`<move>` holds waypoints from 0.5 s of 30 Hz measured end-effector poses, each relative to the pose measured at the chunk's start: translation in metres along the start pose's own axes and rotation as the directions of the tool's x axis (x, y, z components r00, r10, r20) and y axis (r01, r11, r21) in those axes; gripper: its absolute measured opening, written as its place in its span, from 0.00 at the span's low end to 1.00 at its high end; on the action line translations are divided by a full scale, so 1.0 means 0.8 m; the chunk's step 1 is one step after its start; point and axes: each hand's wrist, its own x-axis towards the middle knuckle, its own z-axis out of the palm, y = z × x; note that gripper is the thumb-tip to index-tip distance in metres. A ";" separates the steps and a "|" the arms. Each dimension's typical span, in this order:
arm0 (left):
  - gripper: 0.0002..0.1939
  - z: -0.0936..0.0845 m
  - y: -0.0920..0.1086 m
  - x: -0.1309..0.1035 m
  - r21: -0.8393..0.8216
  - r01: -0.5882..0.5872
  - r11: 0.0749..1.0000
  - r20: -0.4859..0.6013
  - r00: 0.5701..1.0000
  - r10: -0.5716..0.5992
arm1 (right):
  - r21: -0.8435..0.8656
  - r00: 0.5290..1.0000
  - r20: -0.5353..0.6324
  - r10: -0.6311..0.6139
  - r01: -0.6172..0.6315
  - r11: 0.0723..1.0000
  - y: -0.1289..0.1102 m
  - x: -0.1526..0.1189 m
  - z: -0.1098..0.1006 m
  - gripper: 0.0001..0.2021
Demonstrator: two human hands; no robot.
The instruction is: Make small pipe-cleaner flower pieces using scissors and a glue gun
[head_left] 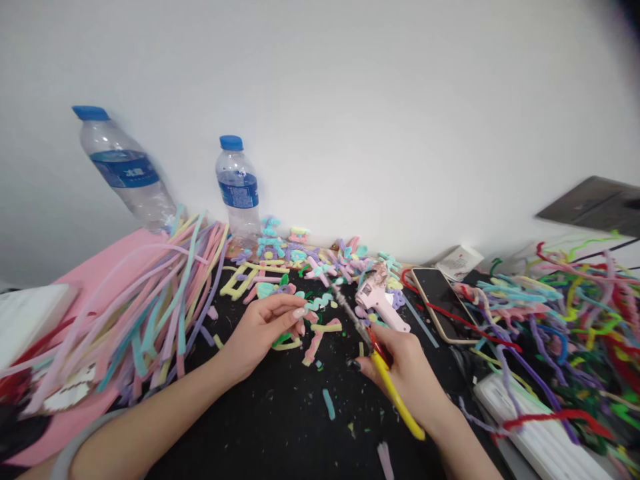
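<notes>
My left hand (270,325) pinches one end of a wavy mint-green pipe cleaner strip (319,302) between thumb and fingers. In my right hand (393,357) are pliers (395,393) with yellow and red handles, their metal jaws pointing up and left near the strip. Whether the jaws touch the strip is not clear. Just behind the pliers lies a pink glue gun (381,303). Below the strip, pink and yellow pipe cleaner pieces (316,340) rest on the black table surface (270,420).
Long pastel pipe cleaners (170,300) spread at the left, with two bottles (239,193) behind them. At the right lie a phone (445,307), tangled coloured pipe cleaners (575,320) and a white block-like object (535,427). Small pieces line the wall.
</notes>
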 end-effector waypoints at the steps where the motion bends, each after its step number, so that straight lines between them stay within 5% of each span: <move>1: 0.08 0.000 0.000 0.000 -0.005 -0.001 1.000 -0.002 1.000 0.001 | 0.025 1.000 -0.020 -0.004 0.005 1.000 0.002 0.000 0.000 0.17; 6: 0.09 0.000 0.000 0.000 0.008 0.000 1.000 0.002 1.000 0.000 | 0.069 0.978 -0.206 0.032 -0.019 0.997 0.012 0.004 -0.008 0.18; 15: 0.11 0.001 0.001 0.002 0.083 0.024 0.996 -0.010 1.000 -0.024 | -0.141 0.852 -0.488 0.190 -0.292 0.946 0.050 0.020 -0.041 0.12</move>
